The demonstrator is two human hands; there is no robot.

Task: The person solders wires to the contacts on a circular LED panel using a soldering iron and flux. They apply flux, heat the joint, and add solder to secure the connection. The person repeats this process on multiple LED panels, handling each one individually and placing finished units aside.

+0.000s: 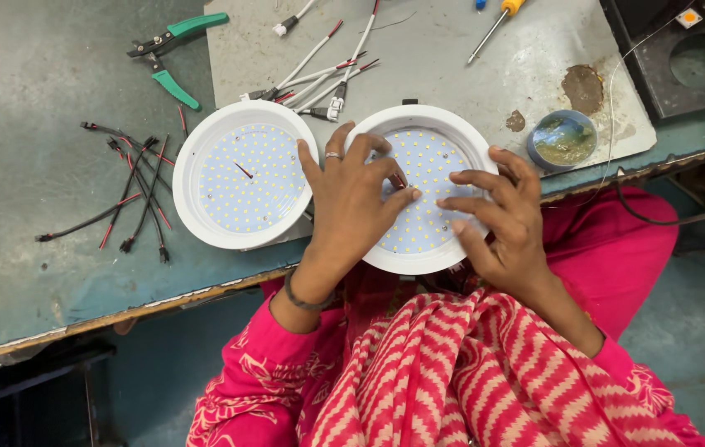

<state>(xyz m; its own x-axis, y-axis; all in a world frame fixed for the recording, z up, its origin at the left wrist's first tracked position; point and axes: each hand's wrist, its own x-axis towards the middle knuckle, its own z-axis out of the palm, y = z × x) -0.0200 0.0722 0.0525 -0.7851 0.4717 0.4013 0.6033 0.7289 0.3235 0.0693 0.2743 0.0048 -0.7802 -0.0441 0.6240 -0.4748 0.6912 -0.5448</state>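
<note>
Both hands lie palm-down, fingers spread, on the round lamp point(428, 165): left hand point(352, 199) and right hand point(501, 219), grips released, fingertips pressing.

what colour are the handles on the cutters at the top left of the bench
Green, on the cutters; the head view shows them clearly.

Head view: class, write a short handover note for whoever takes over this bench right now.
Left hand and right hand: both rest fingertips on the LED board of the right round lamp, gripping nothing. That lamp overhangs the bench edge. The left round lamp lies beside it, untouched, with a thin red wire on its board. Loose wires, cutters and a screwdriver lie beyond. Neither lamp has a cover yet.
</note>
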